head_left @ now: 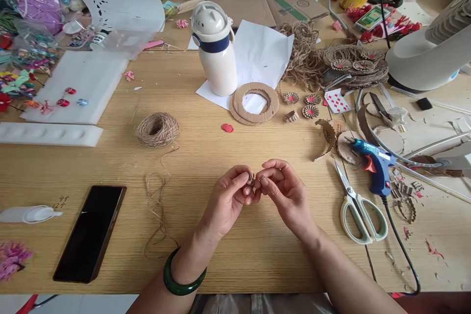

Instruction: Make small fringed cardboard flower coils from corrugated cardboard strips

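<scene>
Pinching a small corrugated cardboard roll [250, 178] between the thumb and fingers of the left hand [225, 197], with the fingers of the right hand [260, 179] pressed together just beside it, closed on what seems to be an end of the same roll, too small to tell for certain. Held in the gap between both hands, over the near middle of the wooden counter [206, 157]. Wearing a dark green bangle [168, 274] on the left wrist. Beside the left forearm, a loose strand leading up to a ball of twine [158, 130]; farther left, a dark-screened phone [90, 233], lying flat. Straight ahead of the hands, two red discs [228, 128], then overlapping cardboard rings [273, 108] next to a white bottle [217, 54] on a sheet of paper [265, 41]. To the right of the rings, corrugated rosettes with red centres [310, 111] near a playing card [336, 101]. Beyond the right forearm, scissors [356, 208] with pale handles, just beside a blue glue gun [377, 164] on its side.
</scene>
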Demonstrator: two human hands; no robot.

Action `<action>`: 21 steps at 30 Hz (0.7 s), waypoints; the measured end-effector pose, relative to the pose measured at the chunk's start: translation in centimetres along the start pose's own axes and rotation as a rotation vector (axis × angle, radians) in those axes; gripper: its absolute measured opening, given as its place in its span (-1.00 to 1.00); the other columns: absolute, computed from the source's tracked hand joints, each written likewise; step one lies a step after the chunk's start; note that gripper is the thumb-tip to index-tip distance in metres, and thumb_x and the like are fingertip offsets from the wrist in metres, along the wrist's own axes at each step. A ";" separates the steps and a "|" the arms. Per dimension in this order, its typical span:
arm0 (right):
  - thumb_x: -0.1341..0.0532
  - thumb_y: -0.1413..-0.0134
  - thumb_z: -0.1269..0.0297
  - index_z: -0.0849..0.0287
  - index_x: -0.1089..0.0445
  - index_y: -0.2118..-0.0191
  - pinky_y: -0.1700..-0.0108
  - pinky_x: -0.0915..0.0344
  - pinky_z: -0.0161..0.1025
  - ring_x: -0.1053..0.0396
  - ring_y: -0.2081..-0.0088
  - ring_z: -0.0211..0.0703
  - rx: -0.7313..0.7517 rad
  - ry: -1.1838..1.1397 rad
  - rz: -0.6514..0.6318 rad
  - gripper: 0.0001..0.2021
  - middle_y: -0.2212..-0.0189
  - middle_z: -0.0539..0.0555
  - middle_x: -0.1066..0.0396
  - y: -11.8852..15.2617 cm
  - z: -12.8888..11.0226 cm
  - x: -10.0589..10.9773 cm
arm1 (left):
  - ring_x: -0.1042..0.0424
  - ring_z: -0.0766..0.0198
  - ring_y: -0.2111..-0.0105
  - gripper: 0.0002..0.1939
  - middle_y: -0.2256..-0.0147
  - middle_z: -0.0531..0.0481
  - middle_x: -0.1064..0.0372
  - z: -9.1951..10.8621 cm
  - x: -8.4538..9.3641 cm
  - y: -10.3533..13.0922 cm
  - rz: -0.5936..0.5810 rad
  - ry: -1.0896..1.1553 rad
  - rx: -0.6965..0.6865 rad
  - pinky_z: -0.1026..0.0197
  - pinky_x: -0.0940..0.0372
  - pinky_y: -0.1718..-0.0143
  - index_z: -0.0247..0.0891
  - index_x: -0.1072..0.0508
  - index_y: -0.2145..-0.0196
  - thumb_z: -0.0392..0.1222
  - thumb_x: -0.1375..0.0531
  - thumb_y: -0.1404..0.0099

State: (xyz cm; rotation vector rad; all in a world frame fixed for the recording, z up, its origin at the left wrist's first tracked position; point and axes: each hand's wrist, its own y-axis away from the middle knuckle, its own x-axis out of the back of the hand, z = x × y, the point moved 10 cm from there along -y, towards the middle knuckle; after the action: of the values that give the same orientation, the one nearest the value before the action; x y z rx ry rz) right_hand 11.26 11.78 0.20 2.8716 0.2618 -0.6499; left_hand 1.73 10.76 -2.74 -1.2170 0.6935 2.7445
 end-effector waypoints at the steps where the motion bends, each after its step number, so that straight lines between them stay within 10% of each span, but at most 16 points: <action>1: -0.30 -0.19 0.22 0.09 -0.31 0.12 0.35 -0.44 -0.25 -0.44 0.43 -0.25 -0.001 0.002 -0.001 -0.79 0.37 -0.02 -0.45 0.0 0.0 0.0 | -0.25 0.48 0.57 -0.93 0.49 0.09 -0.33 0.0 0.0 0.0 0.000 0.011 0.002 0.38 -0.27 0.49 -0.25 -0.54 0.31 -0.21 -0.29 -0.28; 21: -0.43 0.01 0.27 0.14 -0.50 0.33 0.30 -0.43 -0.27 -0.44 0.38 -0.25 -0.220 -0.253 0.029 -0.86 0.36 -0.01 -0.46 -0.5 2.6 0.6 | -0.29 0.47 0.49 -0.92 0.45 0.08 -0.30 0.2 0.5 -0.2 0.024 0.085 -0.009 0.37 -0.33 0.41 -0.27 -0.53 0.32 -0.25 -0.34 -0.21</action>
State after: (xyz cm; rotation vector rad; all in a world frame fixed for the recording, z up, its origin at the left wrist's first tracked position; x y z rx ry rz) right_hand 10.60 11.78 -2.42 2.5483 0.2373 -0.9076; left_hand 1.35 10.92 -3.03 -1.3425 0.7093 2.7320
